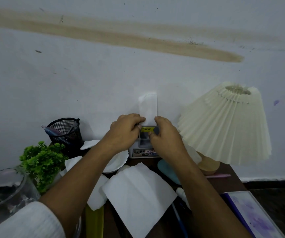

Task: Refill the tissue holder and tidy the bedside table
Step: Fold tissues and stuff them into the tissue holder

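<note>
At frame centre, the left hand [124, 130] and right hand [164, 134] pinch a tissue pack [147, 133], hiding most of it. A white tissue [148, 107] stands upright from it, long axis vertical. The unfolded tissue [138, 194] lies lower centre.

White tissues [139, 191] cover my dark brown table [230, 179]; a yellow price sticker [147, 129] marks the holder [144, 148], beside a cream pleated lampshade [227, 124], black mesh cup [64, 131], green plant [41, 160].

Matt white paper tissue [148, 107]; black metal mesh cup [64, 129]; pleated cloth shade [227, 124]; dark wooden surface [230, 182]; clear glossy glass jar [6, 188].
</note>
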